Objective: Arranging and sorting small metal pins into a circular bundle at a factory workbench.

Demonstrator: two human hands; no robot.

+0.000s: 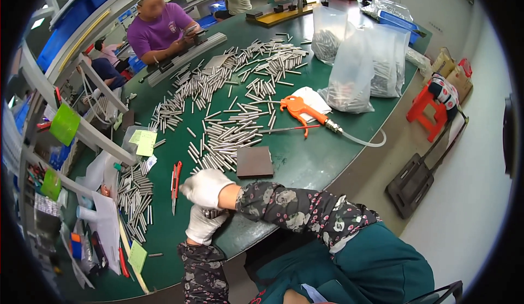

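Note:
Both my hands wear white gloves and meet near the front edge of the green table. My left hand point(202, 225) is closed around a few short metal pins point(212, 213), whose ends show just below my other hand. My right hand point(206, 188) lies over them with its fingers curled. What it grips, if anything, is hidden. A red utility knife point(176, 187) lies left of my hands. Beyond them is a flat brown block point(255, 162). A big loose heap of steel pins point(224, 137) spreads behind it, and a smaller pile of pins point(135, 197) lies to the left.
An orange air gun point(303, 110) with a clear hose rests on a white cloth. Bags of pins point(352, 77) stand at the far right of the table point(322, 159). Across it, a person in purple point(158, 31) works. A red stool point(427, 110) and black trolley point(410, 185) stand right.

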